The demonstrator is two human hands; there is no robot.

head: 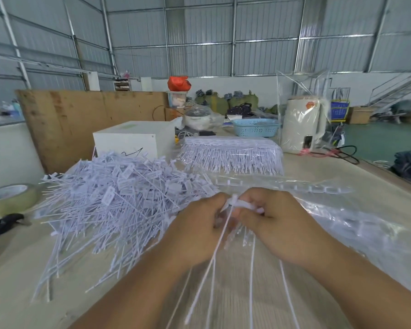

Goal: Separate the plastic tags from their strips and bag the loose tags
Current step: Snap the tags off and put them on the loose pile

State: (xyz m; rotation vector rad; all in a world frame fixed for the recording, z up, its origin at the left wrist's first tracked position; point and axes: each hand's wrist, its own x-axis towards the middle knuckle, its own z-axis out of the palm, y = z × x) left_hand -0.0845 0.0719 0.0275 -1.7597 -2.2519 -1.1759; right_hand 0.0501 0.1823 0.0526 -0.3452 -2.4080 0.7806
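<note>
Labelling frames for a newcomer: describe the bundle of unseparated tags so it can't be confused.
Start at the white rectangular box at the back of the wooden table. Right of it lies the clear-wrapped bundle of white plastic tag strips. Unlike the jumbled heap of loose white tags nearby, its tags hang in neat rows.

Far left of my fingers I see a tape roll (10, 198) on the table (377, 186). Beyond them stands a white box (133, 140), and further right a blue basket (255, 130) and a white kettle (303, 125).
</note>
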